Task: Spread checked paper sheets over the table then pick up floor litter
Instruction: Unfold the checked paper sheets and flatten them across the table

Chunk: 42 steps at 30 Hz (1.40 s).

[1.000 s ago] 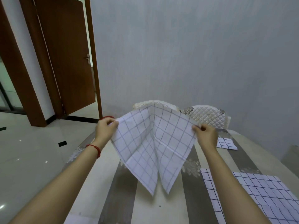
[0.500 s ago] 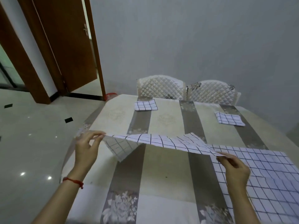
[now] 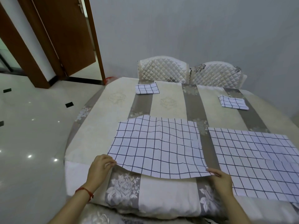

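Pinched fingertips point(image 3: 111, 162) of the left hand point(image 3: 99, 170) close on the near left corner of the checked sheet point(image 3: 157, 147), thumb and forefinger nipped together with the paper between them, while the right hand point(image 3: 221, 180) nips the near right corner the same way, its other fingers loosely curled. Holding both near corners apparently lets the person steer the sheet square before letting go: its far part already lies on the striped tablecloth point(image 3: 168, 102), though the near edge sags clear of the cloth between the two hands and the middle ripples. Just beside it to the right lies a second sheet point(image 3: 258, 160), spread flat, with a narrow strip of cloth between them. Two folded sheets point(image 3: 146, 89) wait near the far edge, in front of the quilted chairs point(image 3: 163, 68). Laying out is partly done, I judge; no floor litter can be made out.
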### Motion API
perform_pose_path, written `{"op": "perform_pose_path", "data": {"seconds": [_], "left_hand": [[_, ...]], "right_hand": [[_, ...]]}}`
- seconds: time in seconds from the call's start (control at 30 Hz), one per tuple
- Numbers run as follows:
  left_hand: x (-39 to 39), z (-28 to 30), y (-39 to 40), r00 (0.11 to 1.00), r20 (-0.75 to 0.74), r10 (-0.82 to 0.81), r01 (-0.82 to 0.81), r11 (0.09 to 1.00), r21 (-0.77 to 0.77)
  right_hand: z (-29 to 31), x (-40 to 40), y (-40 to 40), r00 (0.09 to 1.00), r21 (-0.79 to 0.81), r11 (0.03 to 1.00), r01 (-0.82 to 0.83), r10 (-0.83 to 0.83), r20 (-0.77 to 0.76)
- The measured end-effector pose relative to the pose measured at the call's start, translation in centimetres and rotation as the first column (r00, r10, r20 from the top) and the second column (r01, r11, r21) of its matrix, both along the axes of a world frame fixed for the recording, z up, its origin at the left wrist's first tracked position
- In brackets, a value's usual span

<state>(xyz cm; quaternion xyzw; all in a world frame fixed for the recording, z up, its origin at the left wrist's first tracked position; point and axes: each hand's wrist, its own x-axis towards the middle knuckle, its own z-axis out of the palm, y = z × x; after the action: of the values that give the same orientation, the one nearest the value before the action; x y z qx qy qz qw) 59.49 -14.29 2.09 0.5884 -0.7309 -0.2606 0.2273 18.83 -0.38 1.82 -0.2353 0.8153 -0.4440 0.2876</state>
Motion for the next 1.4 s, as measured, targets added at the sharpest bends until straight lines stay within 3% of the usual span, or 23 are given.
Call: {"op": "perform_pose_path", "data": {"seconds": [0.2, 0.33, 0.43, 0.5, 0.6, 0.8, 1.1, 1.4], "left_hand": [[0.7, -1.5, -0.4, 0.997, 0.042, 0.071, -0.075, 0.989, 0.131], [0.4, -1.8, -0.9, 0.953, -0.078, 0.292, -0.263, 0.928, 0.262], [-0.5, -1.4, -1.5, 0.838, -0.206, 0.506, -0.401, 0.826, 0.397], [-0.9, -1.3, -2.4, 0.777, -0.207, 0.595, -0.475, 0.769, 0.427], [-1.6, -1.2, -3.5, 0.78, -0.177, 0.601, -0.484, 0.758, 0.438], [-2.9, -2.0, -7.1, 0.874, 0.024, 0.486, -0.459, 0.808, 0.37], [-6.5, -1.7, -11.9, 0.887, -0.069, 0.456, -0.384, 0.814, 0.437], [-7.4, -2.1, -12.6, 0.838, -0.129, 0.53, -0.428, 0.786, 0.445]], "right_hand": [[-1.4, 1.3, -1.0, 0.988, 0.025, 0.998, 0.051, -0.054, 0.147], [-1.2, 1.6, -1.7, 0.93, 0.036, 0.972, 0.232, -0.232, 0.284], [-1.1, 1.7, -2.5, 0.943, 0.059, 0.959, 0.276, -0.282, 0.176], [-1.3, 2.0, -2.9, 0.962, 0.053, 0.965, 0.257, -0.261, 0.085], [-1.8, 2.3, -3.5, 0.97, 0.101, 0.966, 0.237, -0.241, 0.03], [-2.1, 2.3, -4.7, 0.97, 0.142, 0.962, 0.233, -0.241, 0.038], [-2.8, 1.4, -4.8, 0.964, 0.169, 0.95, 0.262, -0.265, -0.005], [-2.5, 0.6, -2.6, 0.95, 0.192, 0.933, 0.304, -0.283, -0.129]]}}
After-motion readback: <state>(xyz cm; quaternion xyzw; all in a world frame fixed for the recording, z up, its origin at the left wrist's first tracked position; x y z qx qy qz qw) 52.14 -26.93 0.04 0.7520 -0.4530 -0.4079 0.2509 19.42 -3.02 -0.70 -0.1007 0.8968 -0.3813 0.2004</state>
